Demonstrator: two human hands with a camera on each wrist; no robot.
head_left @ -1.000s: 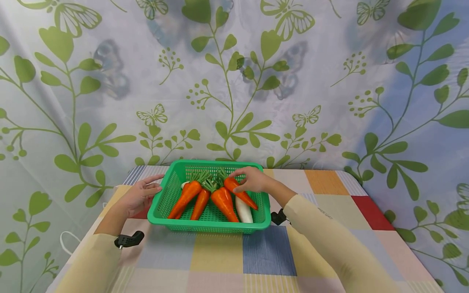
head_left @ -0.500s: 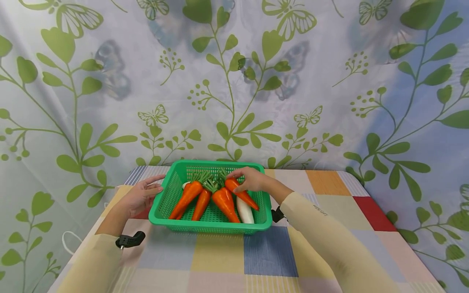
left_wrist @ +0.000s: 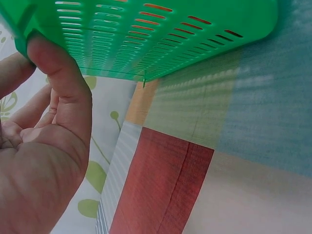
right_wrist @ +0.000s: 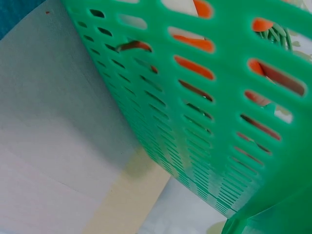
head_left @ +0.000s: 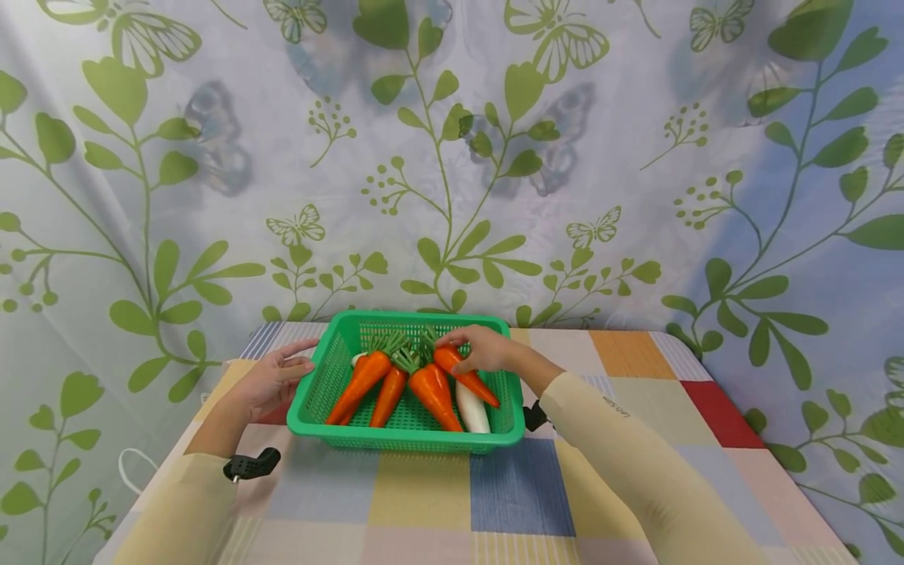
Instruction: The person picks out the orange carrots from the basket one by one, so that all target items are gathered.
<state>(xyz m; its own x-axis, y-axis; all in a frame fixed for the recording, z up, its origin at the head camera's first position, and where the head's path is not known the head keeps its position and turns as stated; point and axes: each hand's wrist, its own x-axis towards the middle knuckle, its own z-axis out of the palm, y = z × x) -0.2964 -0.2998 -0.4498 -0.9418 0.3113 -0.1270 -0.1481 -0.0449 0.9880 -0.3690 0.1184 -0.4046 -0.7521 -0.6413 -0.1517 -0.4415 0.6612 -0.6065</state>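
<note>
A green plastic basket with slotted sides stands on the table and holds several orange carrots with green tops. A white radish lies at the right inside it. My right hand reaches over the right rim and pinches one carrot near its top end, thumb in front. At the basket's left rim, my left hand pinches the lip; the left wrist view shows the thumb against the lip's underside. In the right wrist view the basket wall hides most of the right hand.
A patchwork tablecloth covers the table. Behind it hangs a leaf-and-butterfly curtain. A black wrist mount sits on the left forearm, and a white cord hangs beyond the table's left edge.
</note>
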